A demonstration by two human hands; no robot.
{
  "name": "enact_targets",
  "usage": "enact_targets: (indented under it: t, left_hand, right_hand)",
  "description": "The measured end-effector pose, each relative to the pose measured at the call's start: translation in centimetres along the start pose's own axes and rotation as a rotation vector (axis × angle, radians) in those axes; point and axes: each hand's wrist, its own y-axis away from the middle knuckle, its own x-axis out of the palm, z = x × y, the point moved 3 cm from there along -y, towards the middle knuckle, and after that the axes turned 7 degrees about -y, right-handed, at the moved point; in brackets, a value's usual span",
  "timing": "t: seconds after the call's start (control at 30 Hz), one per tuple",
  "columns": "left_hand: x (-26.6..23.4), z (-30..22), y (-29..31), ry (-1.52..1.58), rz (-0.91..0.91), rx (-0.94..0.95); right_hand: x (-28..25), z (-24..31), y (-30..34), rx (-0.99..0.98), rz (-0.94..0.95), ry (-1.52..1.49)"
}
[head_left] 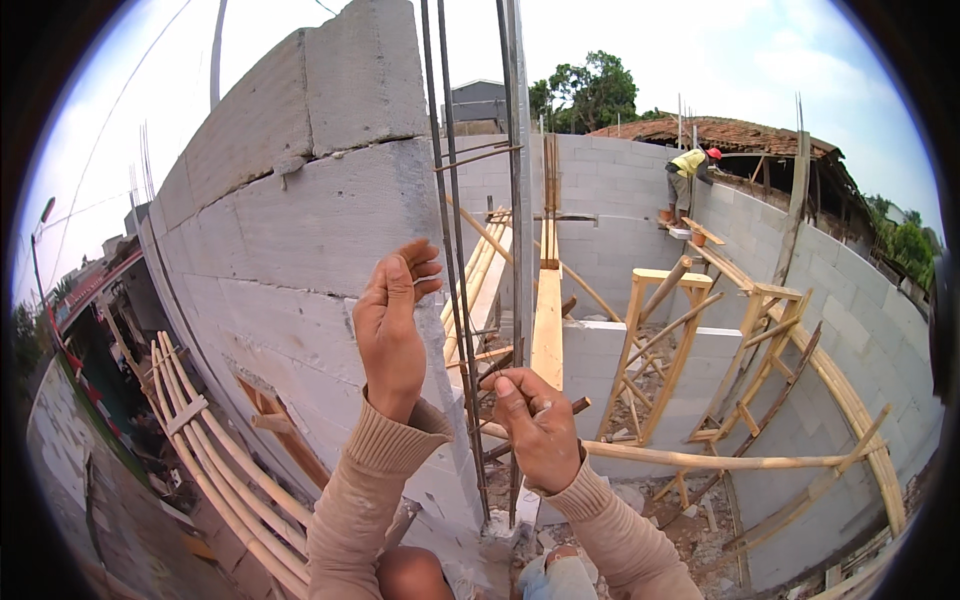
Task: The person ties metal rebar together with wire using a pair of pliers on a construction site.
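Observation:
My left hand (393, 320) is raised in front of the end of the light grey block wall (330, 215). Its fingers are apart and loosely bent toward the steel bars, and nothing shows in it. Lower and to the right, my right hand (535, 415) has thumb and forefinger pinched together beside the upright rebar (455, 220). Whatever lies in that pinch is too small to make out. Short cross ties (478, 157) join the rebar to further bars alongside a pale upright post (520, 180).
Bamboo poles (230, 460) run along the wall's outer left side. Inside stand timber frames (640, 350), a long plank (547, 320) and a bamboo rail (720, 460) above rubble. A person in a red helmet (690, 170) works at the far right wall.

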Motion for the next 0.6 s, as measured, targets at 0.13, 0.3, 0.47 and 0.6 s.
enact_targets:
  t: [0.13, 0.3, 0.47, 0.6]
  left_hand:
    - [-0.4, -2.1, -6.8, -0.593, -0.155, 0.214]
    - [0.4, -5.4, -7.7, -0.756, -0.137, 0.153]
    - [0.4, -3.7, -10.1, -0.667, 0.044, -0.006]
    - [0.8, -3.1, -10.9, -0.446, 0.162, -0.164]
  right_hand:
    - [1.2, 4.4, -4.2, -0.279, -0.155, 0.119]
    - [4.2, 3.7, -11.6, -0.566, -0.279, 0.461]
    - [6.2, 2.8, -14.9, -0.455, -0.238, 0.441]
    - [6.4, 2.7, -15.2, -0.408, -0.244, 0.264]
